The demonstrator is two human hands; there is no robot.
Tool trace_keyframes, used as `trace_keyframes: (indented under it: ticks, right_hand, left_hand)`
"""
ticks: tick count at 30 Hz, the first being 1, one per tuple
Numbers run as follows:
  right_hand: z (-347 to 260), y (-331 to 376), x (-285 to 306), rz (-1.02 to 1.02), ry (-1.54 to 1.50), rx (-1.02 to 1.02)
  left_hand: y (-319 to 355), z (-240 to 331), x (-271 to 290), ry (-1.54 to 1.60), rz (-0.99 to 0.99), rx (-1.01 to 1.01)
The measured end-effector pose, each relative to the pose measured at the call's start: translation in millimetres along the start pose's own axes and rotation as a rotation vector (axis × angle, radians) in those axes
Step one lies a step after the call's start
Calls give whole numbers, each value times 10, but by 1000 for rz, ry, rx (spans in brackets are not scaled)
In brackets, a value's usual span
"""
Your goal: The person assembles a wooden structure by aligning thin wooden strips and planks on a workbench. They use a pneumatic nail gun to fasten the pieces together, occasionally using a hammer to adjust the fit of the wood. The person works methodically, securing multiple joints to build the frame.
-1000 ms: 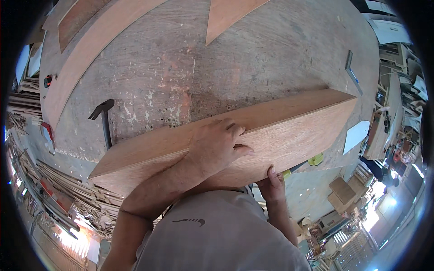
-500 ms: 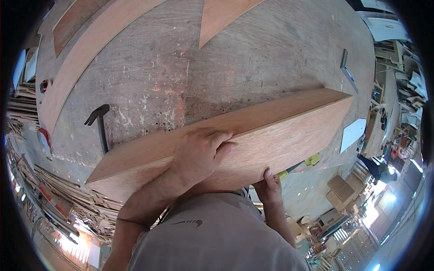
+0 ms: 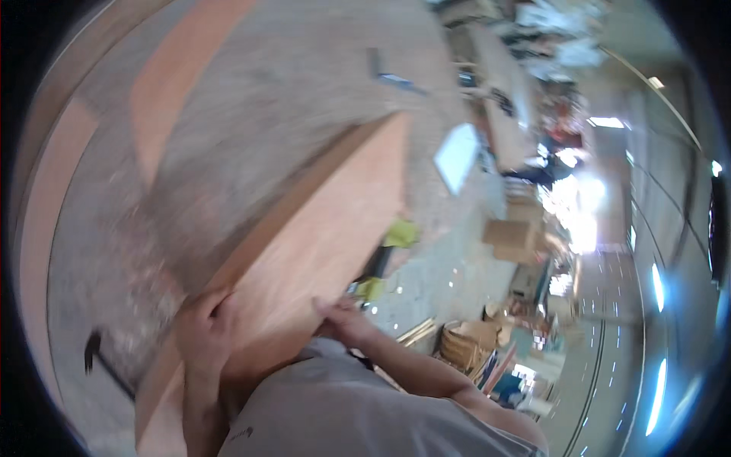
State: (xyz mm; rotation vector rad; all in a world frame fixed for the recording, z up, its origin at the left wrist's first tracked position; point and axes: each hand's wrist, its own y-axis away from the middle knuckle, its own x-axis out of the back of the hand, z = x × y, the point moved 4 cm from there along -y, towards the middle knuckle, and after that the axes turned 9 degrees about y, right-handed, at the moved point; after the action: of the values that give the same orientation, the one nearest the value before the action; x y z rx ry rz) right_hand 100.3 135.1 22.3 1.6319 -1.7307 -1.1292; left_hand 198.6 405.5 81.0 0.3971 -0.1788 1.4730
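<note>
Works in a cluttered workshop at a worn grey-brown wooden tabletop (image 3: pixel 304 76). Holds a long, angular tan plywood piece (image 3: pixel 335 206), slanting from one to past seven o'clock, with left hand (image 3: pixel 204 327) curled over its upper edge at eight, right hand (image 3: pixel 346 321) pinching its lower edge at six. Has a black claw hammer (image 3: pixel 93 348) beyond, at eight.

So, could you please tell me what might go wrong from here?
The wooden piece could tip or slip if the left hand at its upper edge or the right hand at its lower edge loses hold.

The hammer lies close to its left end, so a shift might knock it.

The yellow-green tool, partly hidden past its lower edge, might get nudged too.
</note>
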Motion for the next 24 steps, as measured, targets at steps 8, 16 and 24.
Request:
trace_keyframes:
  ticks: [8, 16, 24]
  right_hand:
    - [-5, -28, 868, 84, 170, 281]
    - [499, -655, 2879, 731, 146, 293]
    - [39, -867, 2891, 508, 103, 121]
  left_hand:
    - [16, 21, -154, -6, -88, 106]
    - [57, -14, -88, 58, -8, 65]
    - [127, -101, -30, 11, -63, 66]
